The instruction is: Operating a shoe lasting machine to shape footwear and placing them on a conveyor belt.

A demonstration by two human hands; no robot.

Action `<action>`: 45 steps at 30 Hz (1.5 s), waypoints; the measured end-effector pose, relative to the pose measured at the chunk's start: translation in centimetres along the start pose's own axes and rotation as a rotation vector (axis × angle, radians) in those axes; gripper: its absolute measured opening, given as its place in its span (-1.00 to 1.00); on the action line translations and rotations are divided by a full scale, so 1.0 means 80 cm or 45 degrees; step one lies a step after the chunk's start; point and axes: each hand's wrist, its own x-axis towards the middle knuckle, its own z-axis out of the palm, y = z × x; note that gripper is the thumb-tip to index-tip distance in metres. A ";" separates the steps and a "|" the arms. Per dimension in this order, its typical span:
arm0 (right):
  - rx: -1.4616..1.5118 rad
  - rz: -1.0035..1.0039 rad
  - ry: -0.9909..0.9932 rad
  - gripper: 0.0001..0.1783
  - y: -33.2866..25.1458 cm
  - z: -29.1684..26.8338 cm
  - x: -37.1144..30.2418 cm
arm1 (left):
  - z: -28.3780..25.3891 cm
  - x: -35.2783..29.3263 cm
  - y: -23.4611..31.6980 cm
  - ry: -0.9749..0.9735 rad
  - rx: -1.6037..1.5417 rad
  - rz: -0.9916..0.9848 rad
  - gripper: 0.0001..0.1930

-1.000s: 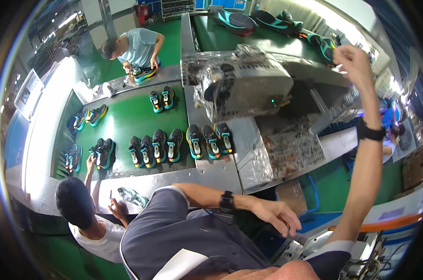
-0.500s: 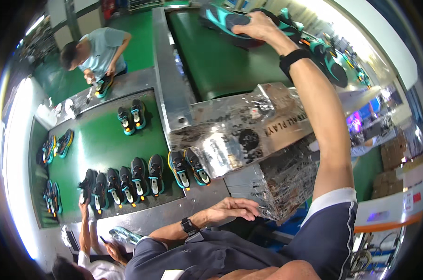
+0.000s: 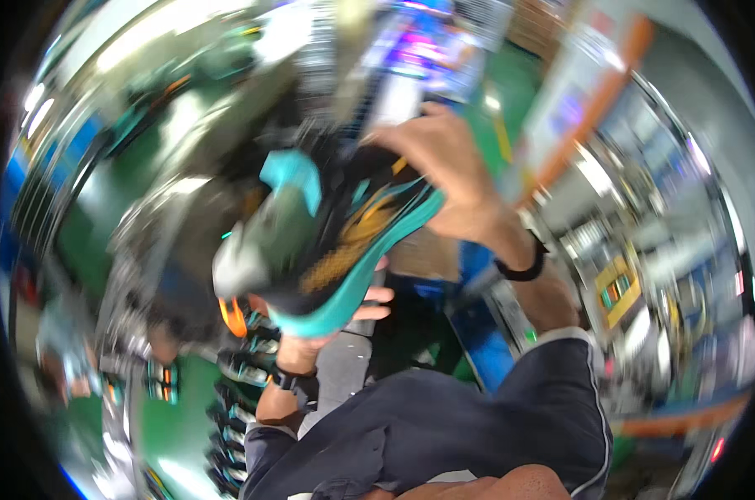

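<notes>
A sneaker [image 3: 344, 258] with a black and mustard upper, a teal sole edge and an orange tab is up close in front of me, tilted and blurred by motion. My right hand [image 3: 444, 162] is closed on one end of it, with a black band on the wrist. Behind and below the shoe is my left hand [image 3: 298, 350], mostly hidden. Its visible fingers stick out past the sole, stretched and apart. Whether the left palm touches the shoe cannot be told.
At the lower left, a row of sneakers [image 3: 225, 442] lies on a green surface [image 3: 182, 425]. A person [image 3: 65, 350] is blurred at far left. A blue-sided unit [image 3: 482, 333] stands near my right forearm. Shelves with parts [image 3: 615, 287] are at the right.
My view has swung to the right. My right hand has brought the sneaker from the far belt in close to my body. My left hand has moved beneath it.
</notes>
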 end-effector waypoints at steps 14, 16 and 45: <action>0.233 1.970 1.172 -0.21 -0.125 -0.313 -0.506 | 0.078 0.284 -0.525 -0.053 1.097 -0.474 -0.41; -0.153 2.214 1.338 -0.40 -0.115 -0.339 -0.526 | 0.083 0.305 -0.601 -0.228 1.272 -0.507 -0.33; -1.018 2.958 -0.080 -0.45 0.183 -0.540 -0.885 | -0.020 0.478 -0.631 0.074 0.923 -1.298 -0.46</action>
